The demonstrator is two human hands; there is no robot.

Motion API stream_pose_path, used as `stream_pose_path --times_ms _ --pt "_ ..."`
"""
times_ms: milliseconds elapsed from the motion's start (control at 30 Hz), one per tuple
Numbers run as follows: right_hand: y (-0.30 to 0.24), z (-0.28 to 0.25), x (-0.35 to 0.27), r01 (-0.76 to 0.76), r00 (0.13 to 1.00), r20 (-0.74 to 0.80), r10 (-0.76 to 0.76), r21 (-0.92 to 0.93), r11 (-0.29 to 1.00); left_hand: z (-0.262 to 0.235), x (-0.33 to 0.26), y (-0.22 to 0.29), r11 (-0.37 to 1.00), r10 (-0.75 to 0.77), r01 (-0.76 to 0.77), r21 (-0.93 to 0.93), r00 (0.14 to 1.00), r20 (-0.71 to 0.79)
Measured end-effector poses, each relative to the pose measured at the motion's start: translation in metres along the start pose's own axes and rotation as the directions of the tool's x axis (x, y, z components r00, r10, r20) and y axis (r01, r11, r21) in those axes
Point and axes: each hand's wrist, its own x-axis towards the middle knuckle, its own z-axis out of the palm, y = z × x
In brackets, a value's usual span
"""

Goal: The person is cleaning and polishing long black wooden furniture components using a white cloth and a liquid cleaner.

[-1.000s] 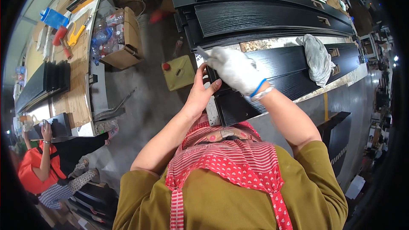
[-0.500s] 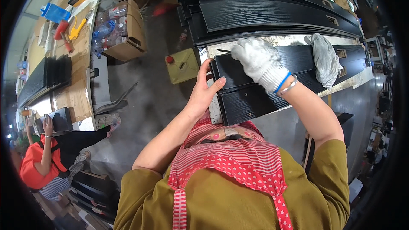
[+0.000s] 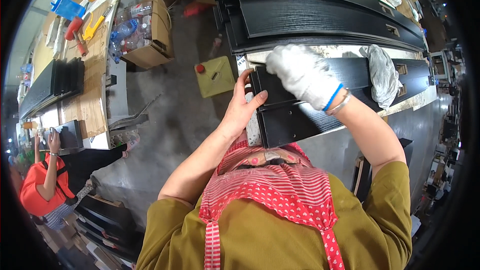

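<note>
Two long black wood-grain boards lie side by side on the bench before me. My left hand [image 3: 242,102], bare, grips the left end of the farther black board [image 3: 345,71], thumb on top and fingers around the edge. Above that board, close to its far left corner, is my right hand [image 3: 302,77] in a white knitted glove, closed. A thin dark pointed tool [image 3: 257,63] sticks out of it to the left; the rest is hidden in the glove. The nearer black board [image 3: 285,127] has small holes near its left end. A crumpled grey plastic bag [image 3: 382,77] rests across both boards.
More black boards [image 3: 320,17] are stacked beyond. On the floor to the left stand a yellow-green jerrycan [image 3: 215,76] with a red cap and a carton [image 3: 161,32] of plastic bottles. A co-worker in an orange vest [image 3: 40,185] works at the left bench [image 3: 95,97].
My gloved right hand has shifted slightly left along the board's far edge, and less of the pointed tool shows. My left hand keeps its grip. The whole view has shifted a little.
</note>
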Motion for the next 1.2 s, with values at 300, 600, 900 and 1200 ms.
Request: stream_pose_path --times_ms 300,600,900,1200 --pt "-0.004 -0.002 -0.008 -0.008 0.996 -0.085 0.009 0.013 1.0 0.001 0.001 -0.008 1.0 0.028 -0.028 -0.005 1.0 0.002" --pt "-0.012 0.011 -0.003 -0.063 0.998 -0.015 0.062 -0.059 0.996 0.002 0.002 -0.009 0.998 0.03 -0.029 0.049 1.0 -0.009" --pt "-0.021 0.014 0.005 -0.076 0.997 -0.034 0.075 -0.033 0.997 0.003 0.004 -0.007 0.998 0.048 -0.047 0.038 0.999 -0.025" --pt "-0.002 -0.018 -0.022 -0.518 0.833 0.007 0.553 0.359 0.776 0.0 0.004 -0.011 0.999 0.034 -0.033 0.03 0.999 -0.028"
